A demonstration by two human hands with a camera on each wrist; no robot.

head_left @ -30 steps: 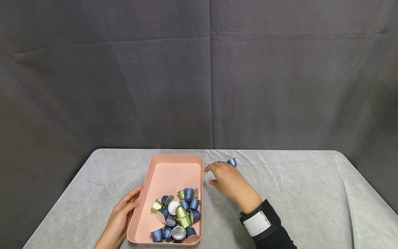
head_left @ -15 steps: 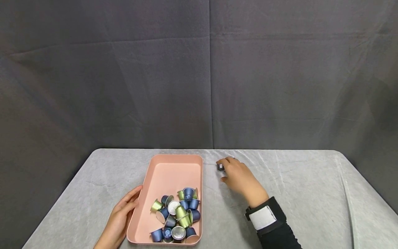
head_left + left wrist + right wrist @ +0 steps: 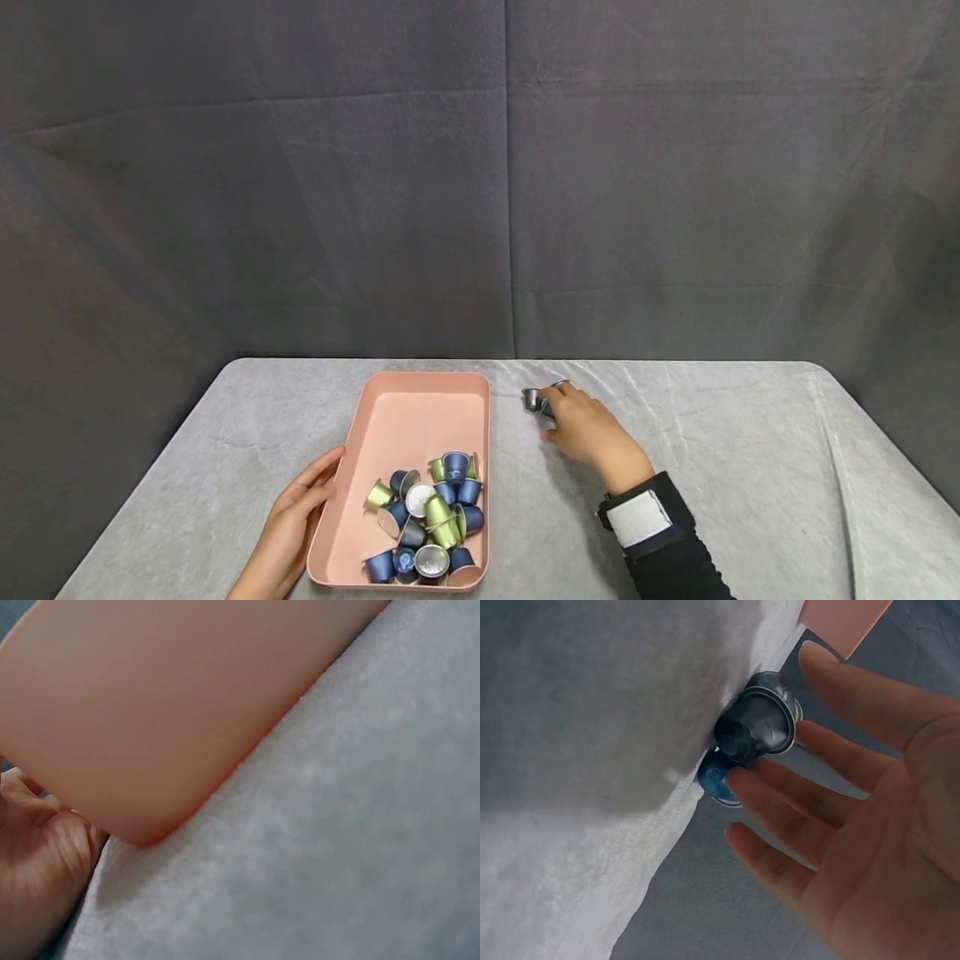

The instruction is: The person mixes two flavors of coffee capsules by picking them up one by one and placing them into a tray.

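Note:
My left hand (image 3: 288, 517) rests against the left side of the pink tray (image 3: 420, 382), its fingers extended along the rim. Inside the tray lies a heap of green (image 3: 442, 522), blue (image 3: 380, 567) and silver-lidded coffee capsules. My right hand (image 3: 592, 429) is at the far side of the table, over a few more capsules, with its fingers spread and slightly bent. A dark grey capsule (image 3: 754, 727) stands between thumb and fingers without being gripped in the right wrist view. Middle fingertips reach right at a blue capsule (image 3: 715, 776). Another dark capsule (image 3: 771, 679) is partly hidden behind the grey one.
A light grey cloth covers the table (image 3: 735, 483). Its far edge lies just beyond the capsules by my right hand. Dark grey fabric (image 3: 480, 208) hangs behind the table.
My right hand has moved to the right and slightly down from beside the tray, uncovering a dark capsule and now covering part of the blue one. The left hand and tray have not moved.

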